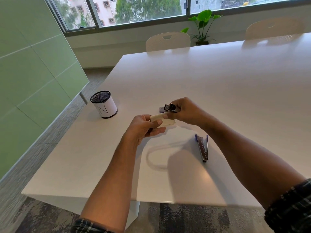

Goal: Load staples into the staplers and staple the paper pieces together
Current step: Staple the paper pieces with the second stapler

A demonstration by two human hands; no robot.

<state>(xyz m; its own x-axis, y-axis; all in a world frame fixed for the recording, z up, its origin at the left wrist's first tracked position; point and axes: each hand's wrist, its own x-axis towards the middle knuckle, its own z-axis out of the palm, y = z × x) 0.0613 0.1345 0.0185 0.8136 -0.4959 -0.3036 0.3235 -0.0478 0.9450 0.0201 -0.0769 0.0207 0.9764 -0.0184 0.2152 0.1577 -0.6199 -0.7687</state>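
Note:
My left hand [144, 127] pinches a small stack of cream paper pieces [164, 121] between thumb and fingers, just above the white table [218, 91]. My right hand [186, 111] grips a black stapler [170, 108] at the far end of the paper, with one fingertip touching the paper. A small purple staple box [161, 109] lies on the table just behind the black stapler, partly hidden. A second stapler [203, 147], silver with purple ends, lies open in a narrow V on the table to the right of my left arm.
A black mesh pen cup [103, 106] with a white label stands near the table's left edge. Two white chairs [168, 41] sit at the far side, with a potted plant [202, 27] by the window. A green wall panel runs along the left.

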